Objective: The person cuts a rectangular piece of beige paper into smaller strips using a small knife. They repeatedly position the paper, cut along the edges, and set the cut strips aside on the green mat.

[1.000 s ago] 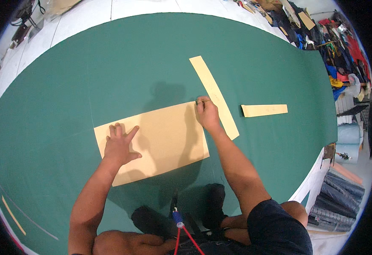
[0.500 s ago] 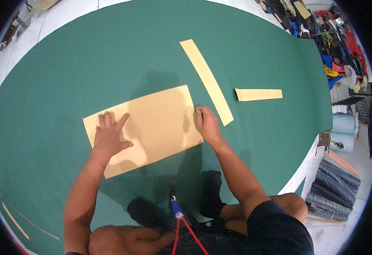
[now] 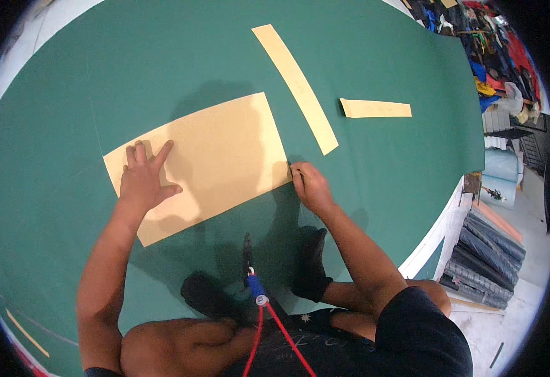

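Note:
A large tan card rectangle (image 3: 218, 151) lies on a wide green cloth (image 3: 130, 63). My left hand (image 3: 143, 179) presses flat on the card's left part, fingers spread. My right hand (image 3: 312, 187) sits at the card's lower right corner, fingers pinched on a small dark marking tool (image 3: 289, 166) whose tip touches the cloth at the card's edge. My knees and dark-socked feet rest on the cloth below the card.
A long tan strip (image 3: 294, 81) and a short tan strip (image 3: 375, 109) lie beyond the card. A blue-handled tool with red cords (image 3: 256, 292) lies between my legs. Fabric rolls (image 3: 488, 251) and heaped clothes (image 3: 501, 56) are off the cloth's right edge.
My right hand has slid down the card's right edge from its upper right corner to its lower right corner. My left hand stays pressed on the card.

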Demonstrator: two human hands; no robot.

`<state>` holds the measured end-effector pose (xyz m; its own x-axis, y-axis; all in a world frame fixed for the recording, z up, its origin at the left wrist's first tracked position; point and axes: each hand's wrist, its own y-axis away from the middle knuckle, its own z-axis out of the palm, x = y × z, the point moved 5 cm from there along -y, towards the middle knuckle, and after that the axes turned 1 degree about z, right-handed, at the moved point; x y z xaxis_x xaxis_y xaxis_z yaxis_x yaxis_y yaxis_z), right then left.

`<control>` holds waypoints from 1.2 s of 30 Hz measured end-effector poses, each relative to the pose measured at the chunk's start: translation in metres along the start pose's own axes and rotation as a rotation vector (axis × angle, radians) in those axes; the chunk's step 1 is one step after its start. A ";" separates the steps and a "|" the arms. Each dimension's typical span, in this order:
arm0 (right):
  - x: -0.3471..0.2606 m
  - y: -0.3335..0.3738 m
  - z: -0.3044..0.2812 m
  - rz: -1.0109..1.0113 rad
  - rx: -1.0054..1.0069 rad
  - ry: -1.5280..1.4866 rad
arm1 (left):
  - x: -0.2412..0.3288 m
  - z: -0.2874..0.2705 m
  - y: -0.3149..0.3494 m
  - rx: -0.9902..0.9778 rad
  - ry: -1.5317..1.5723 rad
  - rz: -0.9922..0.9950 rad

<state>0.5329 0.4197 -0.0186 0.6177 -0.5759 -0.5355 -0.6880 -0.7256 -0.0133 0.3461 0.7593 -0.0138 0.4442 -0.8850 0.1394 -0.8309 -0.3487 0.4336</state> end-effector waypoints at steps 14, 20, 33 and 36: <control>0.003 0.020 -0.011 -0.019 -0.081 0.009 | 0.002 -0.003 0.001 -0.034 0.005 -0.020; 0.005 0.022 -0.012 -0.034 -0.113 0.035 | 0.000 0.000 0.000 -0.025 -0.017 -0.013; -0.007 -0.063 -0.001 0.045 -0.108 0.065 | 0.001 -0.003 0.001 -0.074 0.022 -0.023; -0.014 -0.101 -0.001 0.029 -0.080 0.010 | 0.002 -0.004 0.001 -0.071 0.035 -0.025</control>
<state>0.5947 0.5006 -0.0091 0.6022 -0.6004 -0.5262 -0.6729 -0.7364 0.0701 0.3475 0.7587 -0.0098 0.4771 -0.8646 0.1578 -0.7940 -0.3470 0.4991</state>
